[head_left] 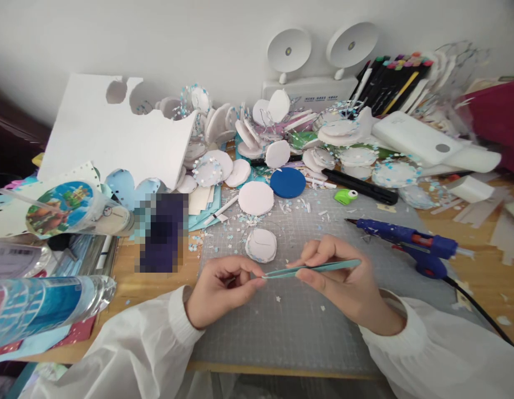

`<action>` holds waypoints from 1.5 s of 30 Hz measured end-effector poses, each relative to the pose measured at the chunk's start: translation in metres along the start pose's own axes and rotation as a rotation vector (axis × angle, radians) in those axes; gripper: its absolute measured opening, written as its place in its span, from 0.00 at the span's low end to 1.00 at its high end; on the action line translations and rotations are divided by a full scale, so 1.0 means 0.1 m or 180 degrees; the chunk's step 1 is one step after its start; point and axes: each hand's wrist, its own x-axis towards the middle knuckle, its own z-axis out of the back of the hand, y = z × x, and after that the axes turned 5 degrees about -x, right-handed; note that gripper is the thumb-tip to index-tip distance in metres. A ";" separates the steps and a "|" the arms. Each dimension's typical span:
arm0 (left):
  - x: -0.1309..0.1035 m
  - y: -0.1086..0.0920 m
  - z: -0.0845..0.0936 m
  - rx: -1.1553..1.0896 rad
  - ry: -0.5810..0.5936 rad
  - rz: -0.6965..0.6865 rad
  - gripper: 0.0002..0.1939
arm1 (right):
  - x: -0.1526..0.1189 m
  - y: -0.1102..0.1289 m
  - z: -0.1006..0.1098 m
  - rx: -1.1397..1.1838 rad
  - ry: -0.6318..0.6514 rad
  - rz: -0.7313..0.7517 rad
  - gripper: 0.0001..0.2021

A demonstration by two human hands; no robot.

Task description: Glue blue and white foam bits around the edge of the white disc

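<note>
My right hand (340, 277) is closed around teal tweezers (323, 268), held level with the tips pointing left. My left hand (227, 288) pinches with thumb and forefinger right at the tweezer tips. Whatever small piece lies between those fingertips is too small to make out. Just behind them, a white foam disc (260, 245) lies on the grey cutting mat (281, 332), with a thin wire and tiny pale blue pieces around its edge. Farther back are a plain white disc (255, 198) and a blue round disc (288, 182). Small paper stars (278, 298) are scattered on the mat.
A blue glue gun (410, 238) with a black cord lies at right, near a green punch (345, 196) and black pen (360, 187). Many decorated discs (356, 155) pile up behind. At left are a cup (65, 205), a bottle (49, 305) and white foam board (115, 133).
</note>
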 end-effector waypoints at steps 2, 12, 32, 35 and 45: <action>0.00 0.00 0.00 -0.0042 0.0018 0.0016 0.11 | 0.00 0.00 0.00 0.0005 0.0029 -0.0016 0.09; 0.01 0.02 -0.01 -0.0043 -0.0027 -0.0089 0.08 | 0.00 -0.01 -0.01 -0.0084 0.0019 -0.0043 0.09; -0.03 -0.02 -0.03 -0.0089 0.0154 -0.0029 0.12 | 0.00 -0.06 0.03 -0.0211 -0.0288 0.0185 0.08; -0.05 0.00 -0.06 -0.0442 0.0550 0.0238 0.20 | 0.00 0.01 0.02 -0.1069 -0.0271 0.1166 0.10; -0.09 0.07 -0.14 -0.0985 0.0644 0.0507 0.24 | -0.18 0.15 -0.17 -0.3544 0.0799 0.3815 0.11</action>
